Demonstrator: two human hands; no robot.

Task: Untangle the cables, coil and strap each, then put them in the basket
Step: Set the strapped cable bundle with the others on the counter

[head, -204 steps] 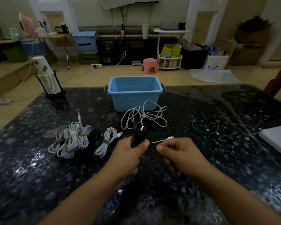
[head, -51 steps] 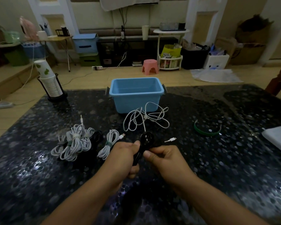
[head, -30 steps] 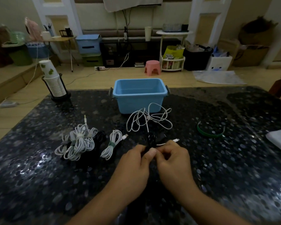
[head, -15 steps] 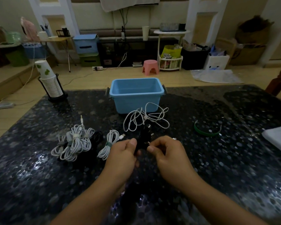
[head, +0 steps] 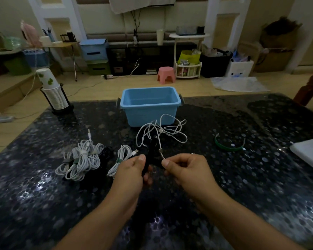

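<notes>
My left hand grips a black coiled cable upright above the dark table. My right hand pinches the end of a loose white cable, which runs back to a tangle in front of the blue basket. The basket holds nothing that I can see. A small strapped white coil lies just left of my left hand. Further left sits a pile of strapped white coils on top of a black cable.
A green strap lies curled on the table to the right. A white flat object sits at the right edge. A stack of paper cups in a holder stands at the table's far left corner.
Both hands kept working the black coil, turning it between them. My right hand has now taken hold of the white cable's end, which lay on the table before.
</notes>
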